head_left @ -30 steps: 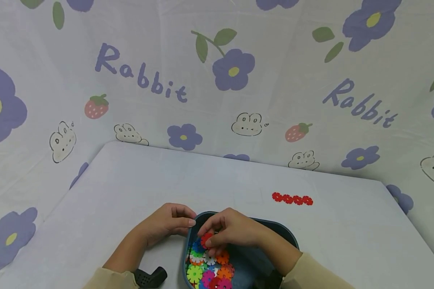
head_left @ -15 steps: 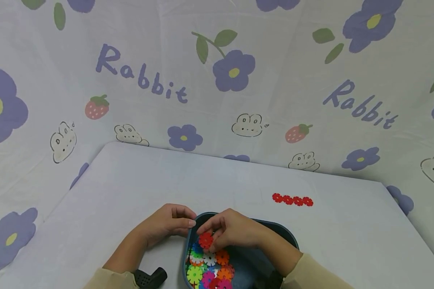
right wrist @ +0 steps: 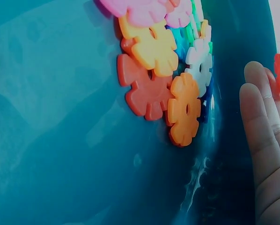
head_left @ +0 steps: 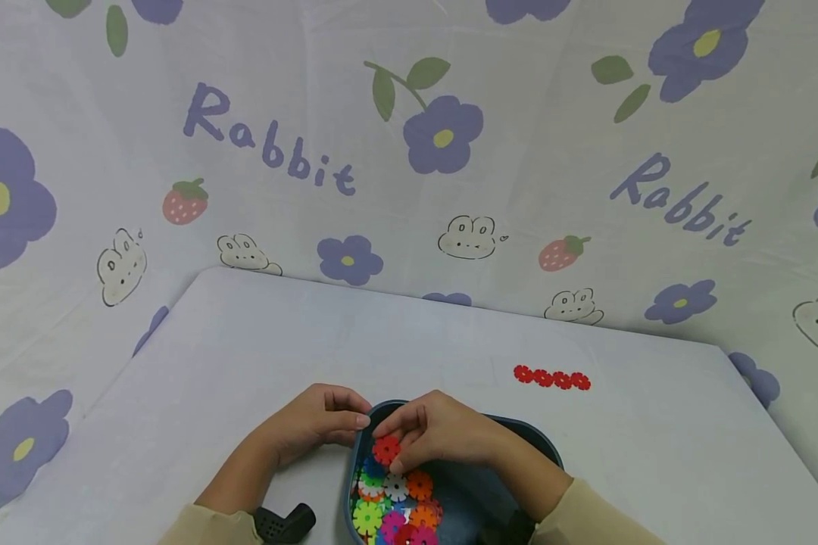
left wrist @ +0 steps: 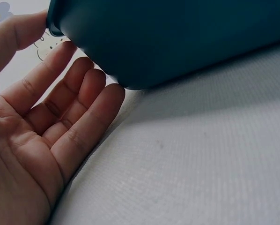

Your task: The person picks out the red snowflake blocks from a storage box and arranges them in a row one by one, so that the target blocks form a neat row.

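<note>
With its thumb and fingers, my right hand (head_left: 443, 431) pinches a red flower-shaped interlocking disc (head_left: 386, 450) above the left part of a dark blue-green plastic bin (head_left: 528, 431). Under it lie several loose discs, among them an orange one (right wrist: 184, 110), a white one (right wrist: 199, 65) and a yellow-green one (head_left: 367, 517). My left hand (left wrist: 60, 103) rests its fingertips against the outside of the bin's far left corner, the fingers loosely bent. Part of the red disc is cut off by the edge of the right wrist view.
Beyond the bin, a row of several red discs (head_left: 552, 378) lies on the white table (head_left: 279, 333). A patterned cloth (head_left: 395, 212) hangs behind the table. On the left wrist sits a black device (head_left: 285, 524). The bin's right part shows bare floor.
The red disc in my right hand has been turned to face the head camera more fully and raised slightly. My left hand stays at the bin's corner.
</note>
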Action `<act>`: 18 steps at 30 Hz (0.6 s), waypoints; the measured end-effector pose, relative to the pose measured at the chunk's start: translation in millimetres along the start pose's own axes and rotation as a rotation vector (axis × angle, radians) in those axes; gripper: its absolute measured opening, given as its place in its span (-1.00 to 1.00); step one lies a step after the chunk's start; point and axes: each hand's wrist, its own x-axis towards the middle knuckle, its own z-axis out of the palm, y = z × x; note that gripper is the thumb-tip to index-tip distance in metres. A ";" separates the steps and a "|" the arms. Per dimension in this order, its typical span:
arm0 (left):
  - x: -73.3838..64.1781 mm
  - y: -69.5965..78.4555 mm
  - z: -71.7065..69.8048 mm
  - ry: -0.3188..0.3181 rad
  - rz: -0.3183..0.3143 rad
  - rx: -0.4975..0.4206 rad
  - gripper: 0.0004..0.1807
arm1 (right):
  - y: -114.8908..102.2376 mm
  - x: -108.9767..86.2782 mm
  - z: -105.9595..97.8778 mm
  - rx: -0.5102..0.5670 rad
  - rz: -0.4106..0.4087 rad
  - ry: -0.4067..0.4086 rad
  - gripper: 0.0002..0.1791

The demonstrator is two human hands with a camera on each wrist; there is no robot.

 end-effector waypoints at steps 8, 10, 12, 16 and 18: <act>-0.3 0.0 0.0 0.005 0.003 0.002 -0.66 | -2.4 -0.6 -1.0 0.002 -0.005 0.007 -0.66; -0.6 0.1 0.0 0.001 0.006 -0.001 -0.67 | -2.9 -0.8 -2.0 0.001 -0.010 0.010 -0.66; -0.9 0.5 0.0 -0.002 0.012 -0.001 -0.69 | -3.1 -1.1 -3.3 0.004 -0.014 0.014 -0.65; -1.1 0.9 -0.4 -0.005 0.025 0.000 -0.72 | -3.5 -1.8 -6.2 0.015 -0.023 0.025 -0.64; -1.2 0.7 -0.9 -0.005 0.029 -0.001 -0.74 | -4.1 -2.0 -7.0 0.022 -0.023 0.027 -0.64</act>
